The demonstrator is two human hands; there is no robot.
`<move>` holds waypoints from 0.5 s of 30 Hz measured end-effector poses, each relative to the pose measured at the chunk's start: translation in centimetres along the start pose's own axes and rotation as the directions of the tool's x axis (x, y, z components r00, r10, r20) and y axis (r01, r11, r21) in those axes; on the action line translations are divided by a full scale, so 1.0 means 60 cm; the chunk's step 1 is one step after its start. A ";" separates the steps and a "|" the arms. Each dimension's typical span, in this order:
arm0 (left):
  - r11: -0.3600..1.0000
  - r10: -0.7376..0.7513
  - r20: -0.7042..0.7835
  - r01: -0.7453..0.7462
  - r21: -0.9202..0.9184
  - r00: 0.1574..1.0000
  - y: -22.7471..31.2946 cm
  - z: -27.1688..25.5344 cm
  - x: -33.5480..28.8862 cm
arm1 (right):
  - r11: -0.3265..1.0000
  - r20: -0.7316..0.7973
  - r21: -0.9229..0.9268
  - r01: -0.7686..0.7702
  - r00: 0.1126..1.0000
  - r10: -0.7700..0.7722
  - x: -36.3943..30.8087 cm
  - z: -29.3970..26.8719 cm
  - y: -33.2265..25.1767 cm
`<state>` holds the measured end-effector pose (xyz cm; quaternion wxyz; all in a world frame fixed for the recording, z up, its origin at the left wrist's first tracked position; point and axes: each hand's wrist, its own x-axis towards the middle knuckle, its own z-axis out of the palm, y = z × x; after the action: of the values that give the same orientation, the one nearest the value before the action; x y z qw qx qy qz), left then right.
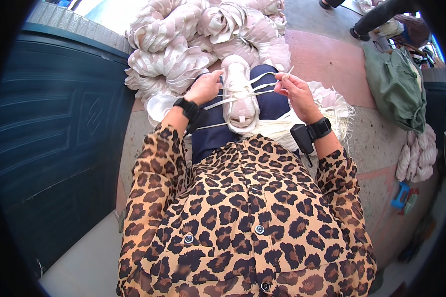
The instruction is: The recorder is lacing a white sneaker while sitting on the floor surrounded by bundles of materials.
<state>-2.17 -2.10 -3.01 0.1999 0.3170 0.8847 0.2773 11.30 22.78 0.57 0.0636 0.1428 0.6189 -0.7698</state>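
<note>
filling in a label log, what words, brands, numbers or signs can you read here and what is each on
No readable text anywhere.
Pale shoe: none legible.
Black wristbands: none legible.
Dark blue panel: raised pattern, no legible lettering.
Blue object: too small to tell.

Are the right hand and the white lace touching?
Touching: the head view shows the right hand pinching the white lace, with its end sticking out above.
</note>
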 end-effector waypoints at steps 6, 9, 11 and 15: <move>0.987 -0.128 0.280 0.150 -0.059 0.951 0.018 -0.034 0.012 | 0.989 -0.039 0.145 -0.010 0.999 0.016 -0.017 -0.019 0.023; 0.552 -0.177 0.500 0.506 -0.663 0.848 0.019 -0.055 -0.009 | 0.927 -0.111 0.372 0.053 0.994 -0.012 -0.019 -0.045 0.037; 0.462 -0.177 0.542 0.556 -0.691 0.821 0.019 -0.054 -0.018 | 0.895 -0.156 0.432 0.109 0.987 -0.045 -0.025 -0.086 0.038; 0.340 -0.230 0.516 0.565 -0.752 0.825 0.020 -0.030 -0.021 | 0.795 -0.459 0.479 0.373 0.878 -0.136 -0.060 -0.208 0.016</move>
<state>-1.68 -2.81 -0.68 0.5362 -0.0236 0.6124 0.5804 16.74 34.38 -1.69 -0.2156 0.2233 0.3822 -0.8704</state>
